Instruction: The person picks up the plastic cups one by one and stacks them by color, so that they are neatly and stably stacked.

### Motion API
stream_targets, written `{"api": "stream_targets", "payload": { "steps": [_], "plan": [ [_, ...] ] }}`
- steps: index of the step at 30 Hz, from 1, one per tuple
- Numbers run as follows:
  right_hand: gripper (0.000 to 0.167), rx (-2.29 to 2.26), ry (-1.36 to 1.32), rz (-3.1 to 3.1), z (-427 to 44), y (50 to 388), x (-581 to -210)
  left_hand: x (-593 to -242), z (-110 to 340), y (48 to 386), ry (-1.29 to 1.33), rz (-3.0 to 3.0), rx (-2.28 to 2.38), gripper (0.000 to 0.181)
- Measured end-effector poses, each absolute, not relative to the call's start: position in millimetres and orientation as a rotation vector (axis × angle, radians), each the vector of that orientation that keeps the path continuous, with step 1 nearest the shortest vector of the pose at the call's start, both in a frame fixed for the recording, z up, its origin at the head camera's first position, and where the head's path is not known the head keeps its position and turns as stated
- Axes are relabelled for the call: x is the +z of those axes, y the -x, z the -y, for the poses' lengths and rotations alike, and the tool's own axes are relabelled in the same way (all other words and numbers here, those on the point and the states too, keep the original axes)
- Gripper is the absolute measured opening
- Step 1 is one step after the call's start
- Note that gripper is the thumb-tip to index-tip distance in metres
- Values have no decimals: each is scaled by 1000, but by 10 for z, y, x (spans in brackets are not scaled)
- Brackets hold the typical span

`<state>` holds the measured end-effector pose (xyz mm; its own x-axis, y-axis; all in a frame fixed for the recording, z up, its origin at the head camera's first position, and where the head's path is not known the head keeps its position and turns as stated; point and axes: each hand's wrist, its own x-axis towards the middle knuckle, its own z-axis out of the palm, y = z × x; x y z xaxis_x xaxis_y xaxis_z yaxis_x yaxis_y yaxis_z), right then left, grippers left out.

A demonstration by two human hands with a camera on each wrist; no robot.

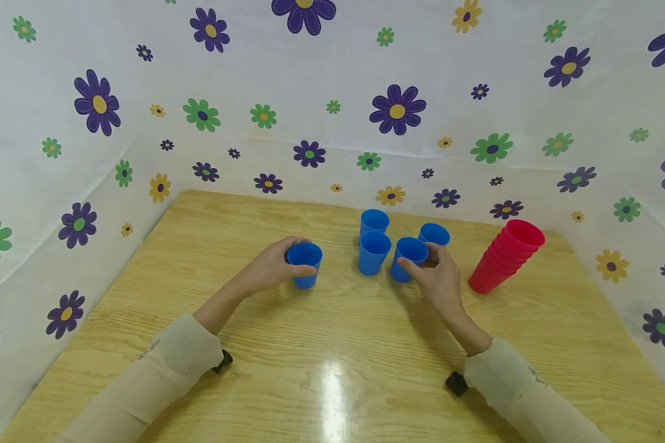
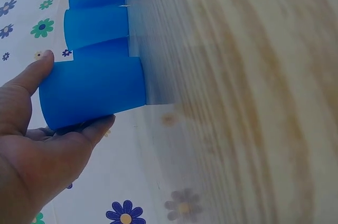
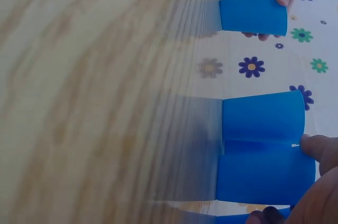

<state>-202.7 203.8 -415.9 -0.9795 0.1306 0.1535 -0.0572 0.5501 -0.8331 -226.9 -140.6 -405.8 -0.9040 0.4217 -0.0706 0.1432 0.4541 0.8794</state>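
My left hand grips an upright blue cup on the table, thumb on the near side and fingers round the far side. In the left wrist view, the cup's base meets the tabletop. My right hand holds another upright blue cup between thumb and fingers. Just left of it stands a blue cup, with one more blue cup close behind that one. A further blue cup stands behind my right hand, partly hidden by it.
A leaning-looking stack of several nested red cups stands to the right of my right hand. The wooden table ends at a white flower-patterned cloth at the back and both sides.
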Motion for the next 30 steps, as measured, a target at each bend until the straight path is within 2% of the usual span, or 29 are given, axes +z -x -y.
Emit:
{"api": "stream_targets", "payload": {
  "steps": [5,13,30],
  "plan": [
    [68,1417,78,2600,-2039,1950,-4130,-4086,1398,2266,-476,-2432,1430,70],
    [73,1540,90,2580,-2085,1778,-4028,-4058,1427,2260,-480,-2427,1419,69],
    [68,1498,-134,2547,-2017,1634,-3859,-4044,1426,2276,-484,-2415,1433,70]
  ]
}}
